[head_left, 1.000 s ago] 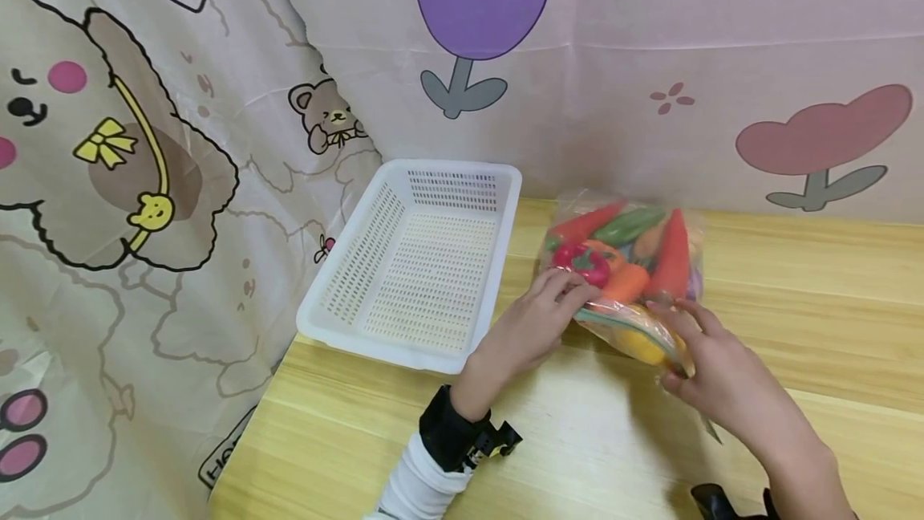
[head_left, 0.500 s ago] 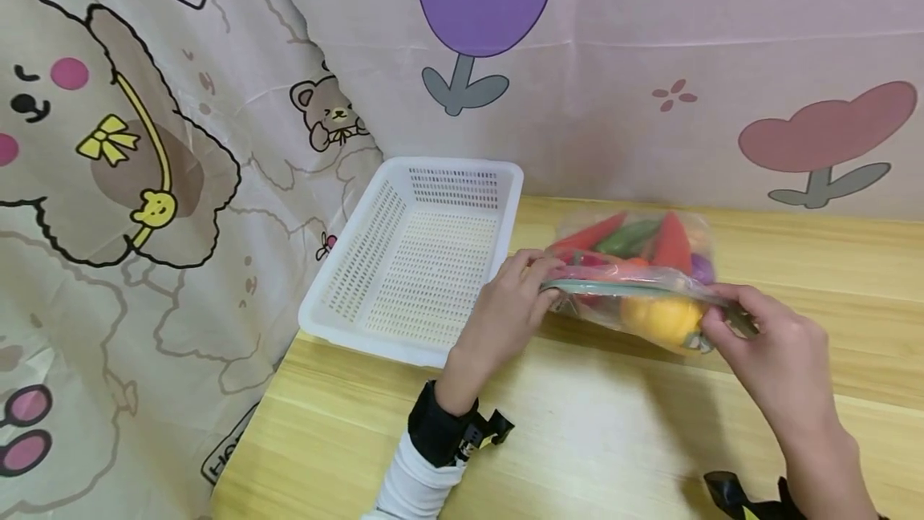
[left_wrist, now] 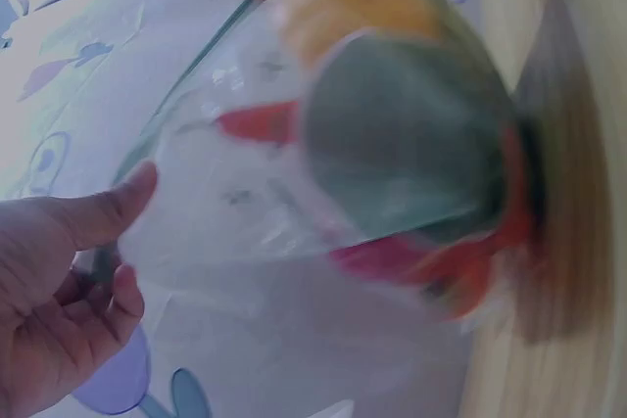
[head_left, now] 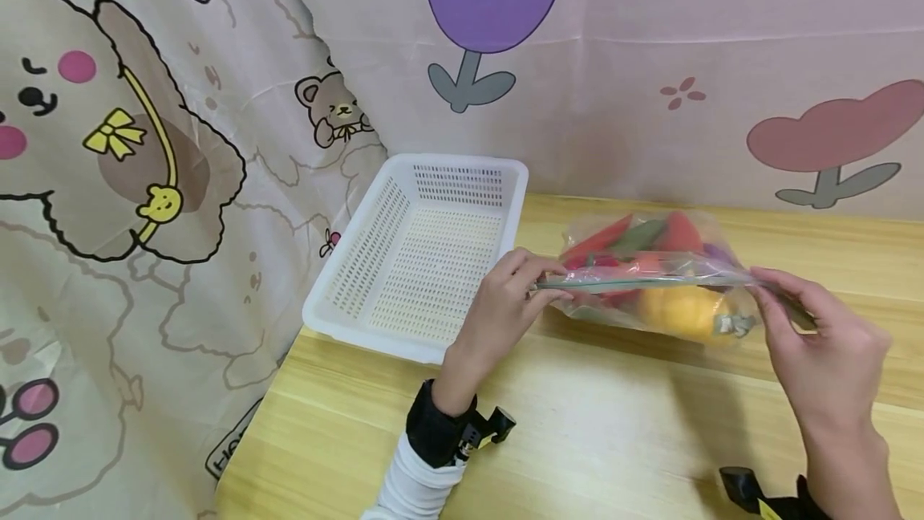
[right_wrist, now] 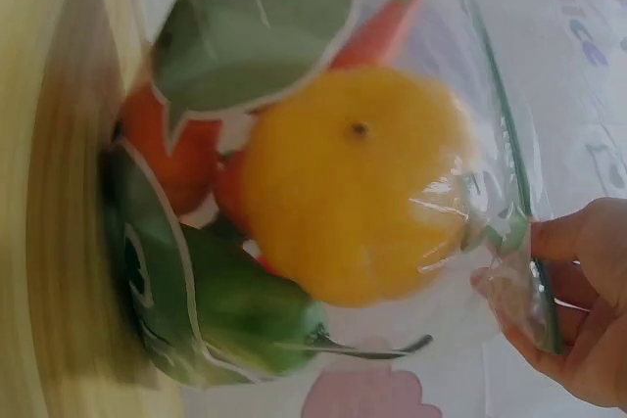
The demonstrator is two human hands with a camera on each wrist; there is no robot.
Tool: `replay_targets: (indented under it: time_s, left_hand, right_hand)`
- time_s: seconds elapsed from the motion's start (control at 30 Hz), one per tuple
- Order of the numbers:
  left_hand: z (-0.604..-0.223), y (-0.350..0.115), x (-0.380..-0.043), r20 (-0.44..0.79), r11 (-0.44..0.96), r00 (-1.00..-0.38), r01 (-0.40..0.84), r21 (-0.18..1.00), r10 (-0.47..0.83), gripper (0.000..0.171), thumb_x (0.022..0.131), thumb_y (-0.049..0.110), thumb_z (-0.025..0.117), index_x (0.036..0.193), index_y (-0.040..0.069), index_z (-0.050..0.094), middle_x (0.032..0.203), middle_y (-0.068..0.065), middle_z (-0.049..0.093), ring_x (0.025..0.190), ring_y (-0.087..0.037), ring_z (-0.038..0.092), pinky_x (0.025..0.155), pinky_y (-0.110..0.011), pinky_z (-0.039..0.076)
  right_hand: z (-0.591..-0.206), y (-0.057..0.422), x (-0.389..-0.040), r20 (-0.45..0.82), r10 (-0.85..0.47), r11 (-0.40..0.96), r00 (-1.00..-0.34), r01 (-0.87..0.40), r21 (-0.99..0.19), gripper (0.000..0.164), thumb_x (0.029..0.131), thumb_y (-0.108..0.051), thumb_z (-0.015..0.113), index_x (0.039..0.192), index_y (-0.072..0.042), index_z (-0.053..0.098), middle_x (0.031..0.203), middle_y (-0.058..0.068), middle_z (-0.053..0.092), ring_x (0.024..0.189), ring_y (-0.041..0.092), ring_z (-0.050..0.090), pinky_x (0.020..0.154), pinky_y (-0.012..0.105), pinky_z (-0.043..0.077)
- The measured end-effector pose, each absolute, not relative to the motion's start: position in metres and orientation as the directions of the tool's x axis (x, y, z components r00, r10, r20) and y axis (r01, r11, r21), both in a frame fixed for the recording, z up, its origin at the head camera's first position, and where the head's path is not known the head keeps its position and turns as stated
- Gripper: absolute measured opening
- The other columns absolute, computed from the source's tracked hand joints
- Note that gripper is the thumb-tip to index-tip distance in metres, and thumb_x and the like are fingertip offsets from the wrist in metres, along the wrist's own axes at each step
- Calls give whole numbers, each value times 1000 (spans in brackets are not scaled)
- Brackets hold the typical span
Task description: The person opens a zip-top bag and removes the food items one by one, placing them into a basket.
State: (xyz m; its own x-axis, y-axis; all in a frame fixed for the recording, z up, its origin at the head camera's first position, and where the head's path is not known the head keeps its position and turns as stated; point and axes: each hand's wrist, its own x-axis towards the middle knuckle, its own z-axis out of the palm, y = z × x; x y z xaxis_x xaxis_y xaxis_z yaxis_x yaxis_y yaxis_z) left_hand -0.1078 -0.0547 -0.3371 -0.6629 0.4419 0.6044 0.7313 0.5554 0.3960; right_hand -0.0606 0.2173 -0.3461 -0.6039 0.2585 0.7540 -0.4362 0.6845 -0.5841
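A clear zip bag [head_left: 613,311] stands upright on the table, its green zip strip stretched straight across the top. My left hand [head_left: 494,307] pinches the strip's left end between thumb and fingers. At the other end, my right hand [head_left: 830,335] pinches the right corner. Inside are several toy-like vegetables: a yellow pumpkin [right_wrist: 358,193], a long red pepper [head_left: 595,239] and a rounded green vegetable with a stem [right_wrist: 245,301]. Green printed patches [left_wrist: 402,134] on the plastic hide part of the contents. Whether the zip is sealed cannot be made out.
A white perforated basket [head_left: 335,323] stands left of the bag, close to my left hand. Beneath lies a light wooden table [head_left: 577,424]. Printed cloth [head_left: 628,127] hangs behind it and along the left side.
Both hands have moved apart along the bag's mouth, pulling the zip strip taut. The bag's opening has risen and the bag has shifted slightly right. The basket stays put.
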Motion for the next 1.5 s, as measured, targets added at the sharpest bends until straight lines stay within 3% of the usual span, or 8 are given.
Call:
replay_targets:
  time_s: [0.23, 0.4, 0.53, 0.7, 0.97, 1.23, 1.33, 1.5]
  left_hand:
    - [-336, -55, -107, 626, 521, -652, 744, 419, 428, 18, 79, 10, 72, 97, 4, 70, 87, -6, 58, 77, -14, 55, 67, -11, 44]
    - [-338, -48, -105, 593, 579, -626, 757, 303, 507, 14, 86, 9, 64, 96, 3, 71, 90, -7, 53, 79, -15, 48, 66, -14, 41]
    - [-341, -43, -104, 562, 618, -633, 744, 254, 532, 14, 91, 12, 57, 97, 5, 67, 92, -7, 50, 83, -16, 50, 69, -15, 43]
    - [-345, -38, -101, 563, 593, -647, 743, 311, 515, 13, 92, 9, 54, 98, 3, 65, 88, -7, 51, 73, -12, 49, 63, -12, 40]
    - [-347, -32, -96, 535, 612, -655, 735, 291, 533, 8, 93, 11, 54, 98, 5, 56, 87, -5, 47, 68, -10, 49, 58, -13, 42]
    - [-346, -28, -94, 561, 585, -618, 765, 269, 550, 8, 90, 7, 57, 99, 6, 57, 87, -4, 48, 73, -10, 48, 64, -11, 40]
    - [-343, -29, -94, 574, 592, -615, 763, 260, 541, 15, 87, 14, 63, 100, 7, 58, 85, -3, 49, 73, -11, 47, 70, -15, 41]
    - [-337, -37, -96, 631, 580, -612, 758, 298, 477, 23, 79, 18, 73, 95, 7, 60, 82, -2, 54, 72, -10, 50, 76, -24, 42]
  right_hand:
    - [-346, 225, -59, 762, 262, 769, -593, -348, -536, 12, 81, 3, 67, 87, 13, 67, 87, -26, 63, 89, -27, 42, 77, -4, 31]
    - [-344, 224, -56, 737, 164, 849, -656, -286, -444, 20, 91, -6, 56, 95, 12, 64, 83, 29, 62, 91, -28, 27, 63, 9, 27]
    - [-345, 222, -56, 742, 128, 859, -658, -302, -415, 16, 89, -1, 57, 98, 10, 64, 83, 29, 62, 80, -10, 41, 62, 30, 27]
    - [-346, 211, -57, 737, 31, 834, -675, -389, -391, 56, 94, -46, 48, 100, 8, 63, 95, 28, 61, 84, 41, 49, 73, 33, 29]
    - [-353, 182, -59, 704, -193, 819, -683, -507, -267, 80, 80, -78, 37, 112, -9, 61, 115, 17, 56, 109, 45, 46, 96, 62, 25]
    - [-363, 185, -69, 701, -254, 797, -667, -554, -239, 48, 90, -50, 49, 96, -6, 65, 82, 10, 54, 76, 30, 43, 66, 49, 23]
    - [-365, 190, -70, 707, -259, 783, -658, -572, -245, 18, 76, -8, 59, 93, -3, 65, 79, 11, 53, 73, 31, 40, 65, 48, 21]
    - [-363, 193, -70, 752, -174, 777, -636, -558, -292, 37, 61, 11, 44, 89, -2, 65, 80, 14, 53, 78, 37, 40, 72, 55, 21]
